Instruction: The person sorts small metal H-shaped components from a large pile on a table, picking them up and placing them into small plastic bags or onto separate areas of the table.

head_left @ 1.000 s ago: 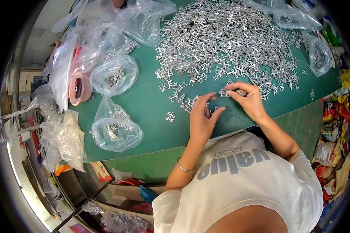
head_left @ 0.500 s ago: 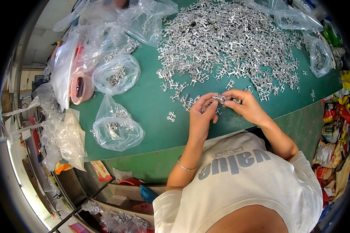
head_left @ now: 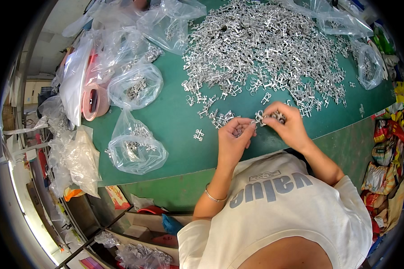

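Silver metal pieces (head_left: 259, 117), shiny with curled ends, are in both hands above the green table (head_left: 184, 154): the left hand (head_left: 232, 142), lower than half a second ago, curls around some; blue-grey lettering (head_left: 269, 191) marks the pale shirt (head_left: 292, 219); the right hand (head_left: 289, 123) pinches one between thumb and forefinger, cupping others.

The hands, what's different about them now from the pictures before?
The right hand moved toward the person, bringing a metal piece to the left hand. The left thumb and fingers were spread at first; now they have closed, and both hands' fingertips meet at the piece. The big heap and the bags stayed put.
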A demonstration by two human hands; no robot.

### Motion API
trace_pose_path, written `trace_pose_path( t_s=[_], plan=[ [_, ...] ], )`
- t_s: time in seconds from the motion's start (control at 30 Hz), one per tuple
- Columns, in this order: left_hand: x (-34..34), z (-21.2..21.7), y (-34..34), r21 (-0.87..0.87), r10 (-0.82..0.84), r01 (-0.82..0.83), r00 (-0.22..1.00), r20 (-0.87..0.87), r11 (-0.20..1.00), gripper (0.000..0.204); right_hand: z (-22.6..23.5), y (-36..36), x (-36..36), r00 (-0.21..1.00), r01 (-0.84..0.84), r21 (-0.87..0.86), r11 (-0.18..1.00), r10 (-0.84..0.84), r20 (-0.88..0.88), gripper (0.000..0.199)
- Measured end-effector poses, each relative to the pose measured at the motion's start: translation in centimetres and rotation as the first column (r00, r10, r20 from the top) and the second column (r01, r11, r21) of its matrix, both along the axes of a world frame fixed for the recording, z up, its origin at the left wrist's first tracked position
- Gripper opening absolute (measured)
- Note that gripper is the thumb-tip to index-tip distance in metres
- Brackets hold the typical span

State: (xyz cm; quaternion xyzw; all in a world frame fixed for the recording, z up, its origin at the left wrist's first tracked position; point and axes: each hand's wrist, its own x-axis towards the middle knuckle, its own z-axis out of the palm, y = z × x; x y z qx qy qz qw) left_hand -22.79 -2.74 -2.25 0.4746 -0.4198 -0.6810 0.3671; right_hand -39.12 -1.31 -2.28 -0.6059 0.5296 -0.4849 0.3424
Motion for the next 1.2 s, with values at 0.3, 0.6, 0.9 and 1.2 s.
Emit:
trace_pose_path(
  t_s=[0.3, 0.6, 0.9, 1.2],
  plan=[
    [-0.5, 0.5, 0.4, -0.507, 0.130, 0.064, 0.932, 0.338, 0.860, 0.010, 1.1, 0.4, -0.4, 0.497, -0.460, 0.519, 0.720, -0.275, 0.823, 0.021],
    [0.5, -1.4, -0.7, 0.427, 0.094, 0.156, 0.856, -0.509, 0.891, 0.014, 0.3, 0.3, 0.4, 0.874, -0.149, 0.428, 0.892, -0.084, 0.478, 0.020],
    [-0.4, -1.3, 0.4, 0.169, -0.005, 0.059, 0.953, -0.303, 0.984, 0.012, 0.8, 0.2, -0.5, 0.661, -0.328, 0.568, 0.755, -0.247, 0.709, 0.028],
    [0.4, -2.5, -0.4, 0.531, 0.306, 0.133, 0.690, -0.656, 0.837, 0.016, -0.4, -0.2, -0.8, 0.382, -0.538, 0.524, 0.661, -0.363, 0.850, 0.021]
  ],
)
